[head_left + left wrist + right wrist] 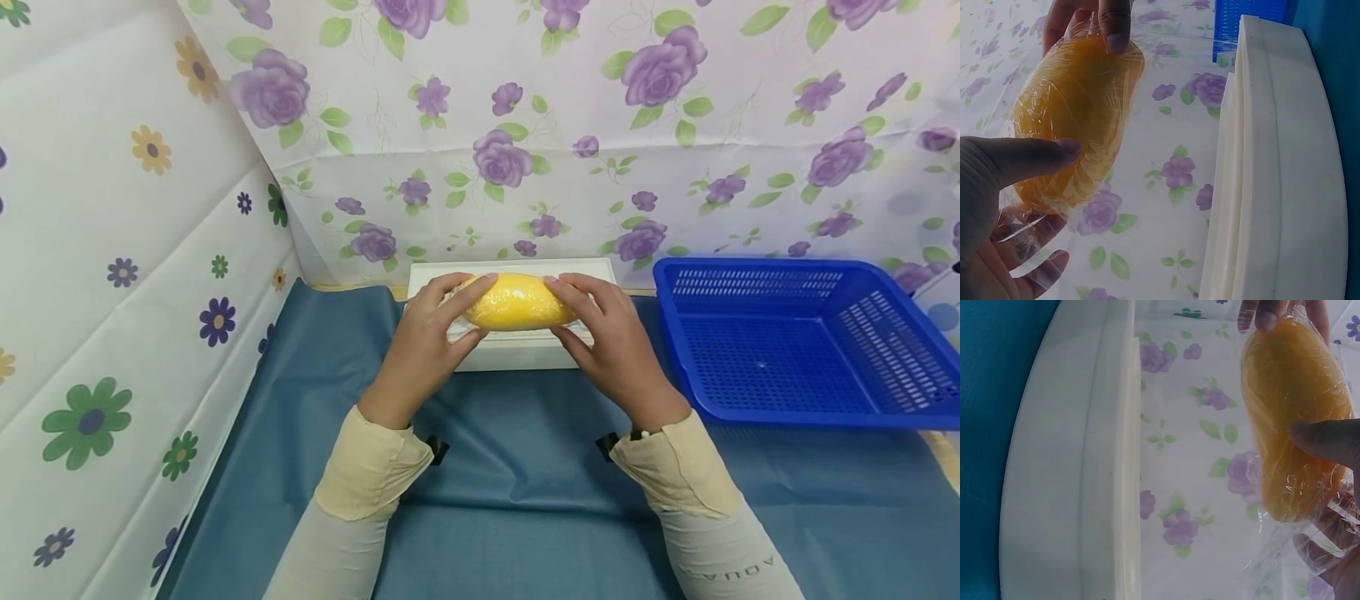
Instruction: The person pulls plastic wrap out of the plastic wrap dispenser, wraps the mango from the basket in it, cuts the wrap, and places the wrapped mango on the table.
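Note:
Between both hands is a smooth yellow oblong thing (521, 302) wrapped in clear cling film, lying crosswise. My left hand (416, 350) holds its left end, and my right hand (622, 354) the right end, thumbs on the near side and fingers beyond. Loose, crinkled film (1329, 540) hangs at the end by the right hand in the right wrist view. The bundle is held up above a long white box (517, 358), which looks like a cling film dispenser. In the left wrist view, the box's pale side (1297, 156) stands apart from the bundle.
To the right sits a blue plastic basket (765, 408) with slotted sides. A blue-green cloth (510, 533) covers the table. Flower-printed sheets form a back wall (450, 92) and a left wall (90, 275) close around the work area.

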### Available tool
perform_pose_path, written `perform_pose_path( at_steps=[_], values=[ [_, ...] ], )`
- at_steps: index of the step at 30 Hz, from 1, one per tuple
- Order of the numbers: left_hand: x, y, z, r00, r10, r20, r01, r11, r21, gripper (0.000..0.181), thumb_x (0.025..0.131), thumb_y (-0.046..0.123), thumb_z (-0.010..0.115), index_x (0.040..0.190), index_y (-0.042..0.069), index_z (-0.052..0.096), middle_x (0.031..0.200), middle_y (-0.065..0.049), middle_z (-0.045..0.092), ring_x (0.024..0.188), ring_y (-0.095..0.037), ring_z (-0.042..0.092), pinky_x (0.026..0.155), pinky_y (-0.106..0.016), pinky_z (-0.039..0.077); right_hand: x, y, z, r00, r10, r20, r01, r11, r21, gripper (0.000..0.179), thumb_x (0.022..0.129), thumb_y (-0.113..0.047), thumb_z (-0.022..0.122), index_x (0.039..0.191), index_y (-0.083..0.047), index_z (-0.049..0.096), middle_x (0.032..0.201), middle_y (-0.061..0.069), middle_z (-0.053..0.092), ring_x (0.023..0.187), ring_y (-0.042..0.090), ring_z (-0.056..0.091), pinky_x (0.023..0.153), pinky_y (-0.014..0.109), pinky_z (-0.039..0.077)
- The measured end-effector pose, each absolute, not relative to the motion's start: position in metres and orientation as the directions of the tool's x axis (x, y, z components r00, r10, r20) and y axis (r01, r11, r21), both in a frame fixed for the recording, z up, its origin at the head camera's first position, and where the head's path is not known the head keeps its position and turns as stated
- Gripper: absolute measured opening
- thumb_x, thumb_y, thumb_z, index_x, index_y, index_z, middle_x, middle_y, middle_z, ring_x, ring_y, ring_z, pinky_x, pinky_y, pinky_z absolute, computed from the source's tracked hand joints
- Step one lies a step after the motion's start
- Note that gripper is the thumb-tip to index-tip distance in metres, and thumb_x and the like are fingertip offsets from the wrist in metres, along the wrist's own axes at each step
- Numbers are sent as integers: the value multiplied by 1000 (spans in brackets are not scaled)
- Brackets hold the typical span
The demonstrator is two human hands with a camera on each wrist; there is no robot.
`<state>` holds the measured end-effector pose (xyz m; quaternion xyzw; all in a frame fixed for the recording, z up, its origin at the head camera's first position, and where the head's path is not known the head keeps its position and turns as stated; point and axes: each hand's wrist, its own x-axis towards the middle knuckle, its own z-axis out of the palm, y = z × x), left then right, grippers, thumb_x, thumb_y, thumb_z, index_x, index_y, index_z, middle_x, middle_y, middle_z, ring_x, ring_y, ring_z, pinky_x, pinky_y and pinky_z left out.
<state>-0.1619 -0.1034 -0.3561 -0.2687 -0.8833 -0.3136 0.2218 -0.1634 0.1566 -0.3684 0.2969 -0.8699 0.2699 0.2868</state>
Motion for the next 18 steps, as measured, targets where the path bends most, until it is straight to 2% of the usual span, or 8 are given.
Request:
perform_pose_path(
  at_steps=[10,18],
  values=[
    [-156,-103,-350,-749,334,573,617,666,418,74,84,10,83,148,31,52,135,-14,57,122,-32,58,99,-49,52,-159,158,-364,-651,-359,669,-674,680,-290,75,83,-4,82,148,-24,51,141,13,56,129,34,52,109,58,41],
    [-152,-103,-345,-725,332,603,635,661,400,73,84,10,83,147,30,54,136,-14,57,124,-32,57,102,-51,49,-158,158,-361,-626,-358,693,-689,670,-277,75,82,-2,82,148,-23,52,141,13,55,128,34,53,106,56,44]
  ],
)
